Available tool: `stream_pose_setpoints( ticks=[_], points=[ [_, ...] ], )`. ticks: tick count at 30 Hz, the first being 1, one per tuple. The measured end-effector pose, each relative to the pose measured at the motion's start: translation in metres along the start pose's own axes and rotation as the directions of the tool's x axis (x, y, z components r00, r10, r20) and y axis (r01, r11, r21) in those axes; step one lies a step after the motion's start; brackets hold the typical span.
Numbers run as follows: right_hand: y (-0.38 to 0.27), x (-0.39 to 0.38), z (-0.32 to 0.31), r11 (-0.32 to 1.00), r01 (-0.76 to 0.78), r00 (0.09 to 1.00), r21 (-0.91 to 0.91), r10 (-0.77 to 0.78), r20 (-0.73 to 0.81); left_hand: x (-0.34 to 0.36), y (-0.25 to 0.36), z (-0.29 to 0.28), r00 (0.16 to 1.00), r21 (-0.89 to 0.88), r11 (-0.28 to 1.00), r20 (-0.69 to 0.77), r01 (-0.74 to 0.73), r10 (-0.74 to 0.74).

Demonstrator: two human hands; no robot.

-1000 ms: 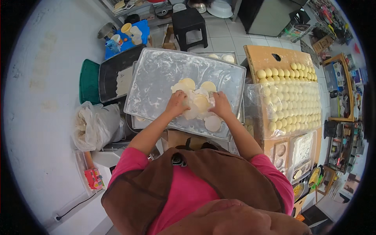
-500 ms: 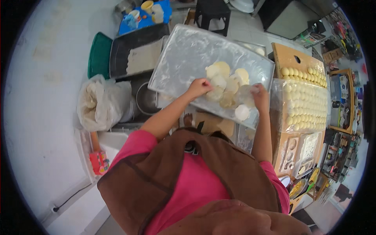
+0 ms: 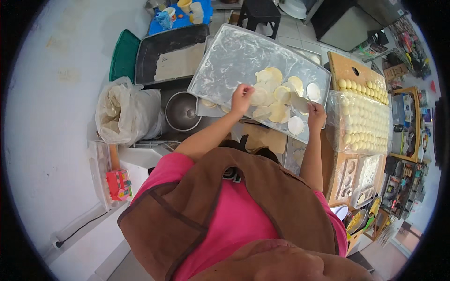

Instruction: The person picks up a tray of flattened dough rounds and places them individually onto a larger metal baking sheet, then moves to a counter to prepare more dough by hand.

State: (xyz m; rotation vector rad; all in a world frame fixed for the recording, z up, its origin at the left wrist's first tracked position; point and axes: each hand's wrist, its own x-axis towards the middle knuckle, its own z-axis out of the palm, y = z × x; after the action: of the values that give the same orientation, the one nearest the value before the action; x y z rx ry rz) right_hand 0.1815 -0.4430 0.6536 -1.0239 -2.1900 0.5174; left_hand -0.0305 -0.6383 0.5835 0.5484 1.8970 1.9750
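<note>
A metal tray [image 3: 225, 65] dusted with white flour lies in front of me, tilted in the picture. On its right half is a loose, overlapping group of thin, flat dough rounds [image 3: 279, 112], some yellowish and some whiter. My left hand [image 3: 241, 98] is closed in a pinch at the left edge of a pale dough round [image 3: 258, 96]. My right hand [image 3: 317, 115], at the group's right side, pinches another dough round [image 3: 298, 101] that hangs slanted above the others. Two whiter rounds lie near it, one beyond [image 3: 313, 91] and one nearer me [image 3: 296, 125].
At right, a wooden board [image 3: 342, 68] bears rows of dough balls [image 3: 365, 117], partly under plastic sheeting. Left of the tray stand a metal bowl [image 3: 183, 111], a dark bin [image 3: 164, 47] with a green lid [image 3: 124, 56], and a plastic-lined sack [image 3: 124, 112]. Behind is a black stool [image 3: 259, 14].
The dough rounds are spread differently, and a white round now lies at the tray's right side. My right hand holds a round raised at a slant. The whole view has shifted slightly.
</note>
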Motion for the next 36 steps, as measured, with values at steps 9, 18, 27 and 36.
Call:
stream_pose_setpoints(
  ticks=[9,18,27,36],
  points=[
    [0.047,-0.009,0.005,0.870,-0.366,0.930,0.329,0.331,0.159,0.012,-0.010,-0.016,0.805,-0.529,0.656,0.091,0.538,-0.587],
    [0.019,0.014,0.032,0.549,-0.628,0.778,0.552,0.454,0.433,0.126,-0.019,-0.062,0.955,-0.147,0.945,0.097,0.292,-0.280],
    [-0.050,0.106,0.180,0.610,-0.561,0.827,0.560,0.381,0.414,0.288,-0.026,-0.054,0.968,0.126,0.987,0.217,0.103,-0.129],
    [-0.078,0.156,0.268,0.930,-0.336,0.915,0.149,0.286,0.285,0.264,-0.053,-0.056,0.602,-0.402,0.472,0.312,0.784,-0.735]
  ],
)
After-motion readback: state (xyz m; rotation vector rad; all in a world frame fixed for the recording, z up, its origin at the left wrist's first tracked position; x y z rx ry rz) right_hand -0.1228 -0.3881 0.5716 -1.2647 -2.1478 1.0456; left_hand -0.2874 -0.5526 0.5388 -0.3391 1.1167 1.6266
